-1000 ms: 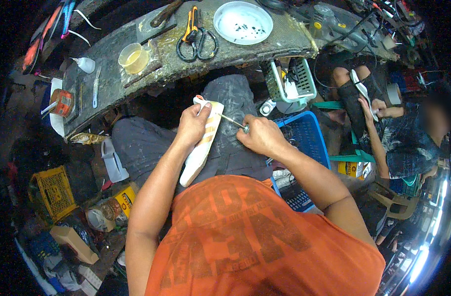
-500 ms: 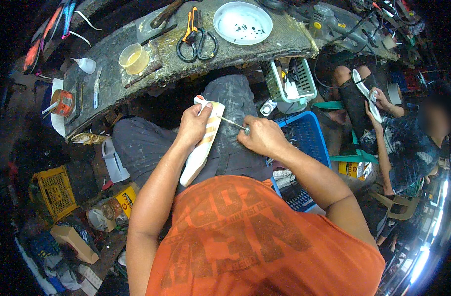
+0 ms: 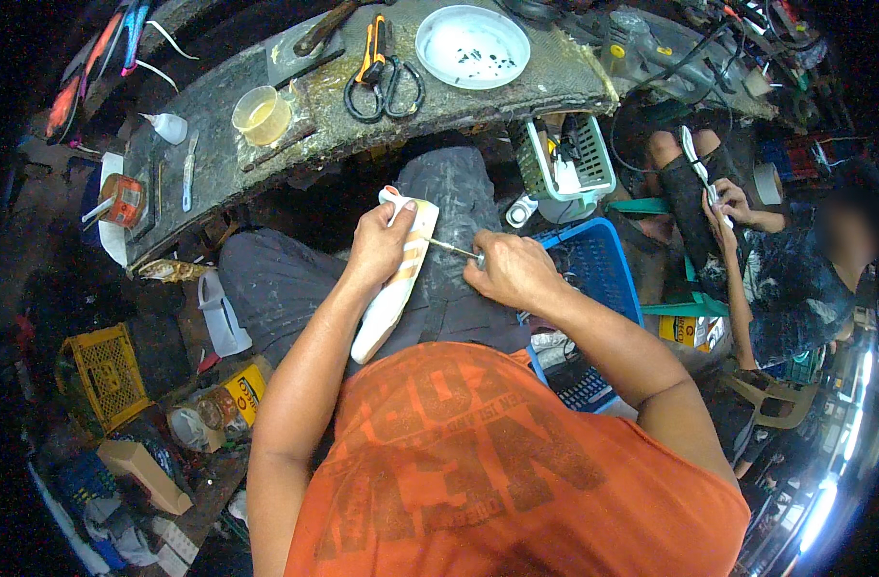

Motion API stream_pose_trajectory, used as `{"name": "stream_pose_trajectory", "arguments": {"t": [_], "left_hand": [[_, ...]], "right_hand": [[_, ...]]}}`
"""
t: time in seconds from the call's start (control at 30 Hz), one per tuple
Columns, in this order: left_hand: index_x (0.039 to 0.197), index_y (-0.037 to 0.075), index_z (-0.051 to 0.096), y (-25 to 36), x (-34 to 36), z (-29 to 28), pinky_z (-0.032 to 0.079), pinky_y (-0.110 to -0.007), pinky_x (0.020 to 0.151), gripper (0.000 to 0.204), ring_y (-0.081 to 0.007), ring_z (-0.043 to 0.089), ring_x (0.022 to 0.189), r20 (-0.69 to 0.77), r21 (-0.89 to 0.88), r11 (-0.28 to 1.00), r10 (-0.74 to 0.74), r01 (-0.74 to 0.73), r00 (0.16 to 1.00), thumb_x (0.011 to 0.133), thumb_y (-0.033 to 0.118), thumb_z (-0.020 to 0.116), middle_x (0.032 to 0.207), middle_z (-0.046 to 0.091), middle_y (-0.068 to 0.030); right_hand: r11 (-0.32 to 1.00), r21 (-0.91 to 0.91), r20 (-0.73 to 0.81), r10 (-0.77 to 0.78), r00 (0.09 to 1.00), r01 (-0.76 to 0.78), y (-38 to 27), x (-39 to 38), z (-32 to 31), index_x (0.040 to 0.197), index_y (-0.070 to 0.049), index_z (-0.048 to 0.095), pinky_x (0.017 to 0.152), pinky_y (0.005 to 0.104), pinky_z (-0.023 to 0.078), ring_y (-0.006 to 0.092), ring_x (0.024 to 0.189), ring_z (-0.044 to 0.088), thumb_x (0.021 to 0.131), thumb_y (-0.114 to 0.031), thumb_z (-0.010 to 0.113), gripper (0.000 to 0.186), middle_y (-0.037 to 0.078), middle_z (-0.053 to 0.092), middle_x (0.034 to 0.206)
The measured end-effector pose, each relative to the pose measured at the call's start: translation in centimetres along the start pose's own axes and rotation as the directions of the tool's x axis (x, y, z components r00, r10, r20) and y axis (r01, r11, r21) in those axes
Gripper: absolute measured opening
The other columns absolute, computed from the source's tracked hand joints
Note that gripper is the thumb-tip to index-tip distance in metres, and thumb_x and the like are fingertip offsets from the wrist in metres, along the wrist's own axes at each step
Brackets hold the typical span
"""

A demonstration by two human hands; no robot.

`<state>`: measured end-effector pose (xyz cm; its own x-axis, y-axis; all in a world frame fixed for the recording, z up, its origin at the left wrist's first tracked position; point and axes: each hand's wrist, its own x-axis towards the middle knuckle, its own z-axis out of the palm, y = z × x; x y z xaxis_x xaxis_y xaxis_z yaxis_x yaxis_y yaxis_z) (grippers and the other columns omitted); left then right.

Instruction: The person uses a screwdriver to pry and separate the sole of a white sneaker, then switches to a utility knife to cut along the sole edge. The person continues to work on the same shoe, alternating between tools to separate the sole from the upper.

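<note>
A white shoe (image 3: 387, 315) with tan stripes on its side rests across my lap, its toe toward my body. My left hand (image 3: 375, 240) is closed around it near the heel, thumb on the upper. In my closed right hand (image 3: 509, 266) is an awl-like tool (image 3: 450, 247) with a thin, pale shaft. Its tip meets the striped side of the shoe close to my left fingers; whether it pierces the material cannot be seen. Most of the tool's handle is hidden by my fingers.
Ahead, a worn bench (image 3: 348, 135) carries orange-and-black scissors (image 3: 372, 77), a white bowl (image 3: 473, 43) and a cup of yellowish glue (image 3: 262, 115). A blue basket (image 3: 630, 274) and a green basket (image 3: 593, 159) stand at right. Beyond them a person (image 3: 786, 260) handles a white sole-like piece (image 3: 690, 149).
My hands, the shoe and the tool stay almost in place, with only a slight shift of the tool. The person at right has turned the white piece more edge-on.
</note>
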<state>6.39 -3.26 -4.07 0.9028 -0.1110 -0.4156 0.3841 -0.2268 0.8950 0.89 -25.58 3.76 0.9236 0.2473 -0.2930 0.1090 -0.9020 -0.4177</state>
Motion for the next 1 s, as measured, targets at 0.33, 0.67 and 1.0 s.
{"name": "stream_pose_trajectory", "arguments": {"t": [0.33,0.67,1.0], "left_hand": [[0.101,-0.003,0.073,0.57,-0.34,-0.02,0.054,-0.036,0.074,0.040,-0.0158,0.071,0.079,-0.003,0.046,0.999,0.009,-0.008,1.000,0.106,0.035,0.063,0.088,0.076,-0.0132],[0.099,-0.002,0.073,0.21,-0.23,0.14,0.054,-0.036,0.075,0.040,-0.0161,0.070,0.079,-0.018,0.057,0.998,0.012,-0.011,1.000,0.106,0.036,0.064,0.087,0.076,-0.0131],[0.098,-0.002,0.073,0.56,-0.66,0.32,0.054,-0.036,0.073,0.040,-0.0160,0.070,0.077,-0.044,0.059,0.997,0.042,-0.039,0.998,0.106,0.036,0.064,0.086,0.076,-0.0127]], "right_hand": [[0.999,0.024,0.003,0.031,1.000,-0.031,0.27,0.10,0.12,0.100,0.005,0.071,0.081,0.0553,0.058,0.0468,0.086,0.073,0.087,-0.030,0.067,0.037,0.031,0.073,0.090],[1.000,-0.009,0.001,0.000,1.000,0.000,0.39,0.27,0.32,0.103,0.004,0.071,0.080,0.0552,0.058,0.0467,0.084,0.073,0.088,-0.030,0.067,0.038,0.030,0.074,0.090],[0.998,0.049,-0.030,0.032,0.999,-0.030,0.80,0.62,0.81,0.102,0.004,0.071,0.081,0.0543,0.058,0.0470,0.084,0.073,0.087,-0.031,0.068,0.037,0.030,0.074,0.088]]}}
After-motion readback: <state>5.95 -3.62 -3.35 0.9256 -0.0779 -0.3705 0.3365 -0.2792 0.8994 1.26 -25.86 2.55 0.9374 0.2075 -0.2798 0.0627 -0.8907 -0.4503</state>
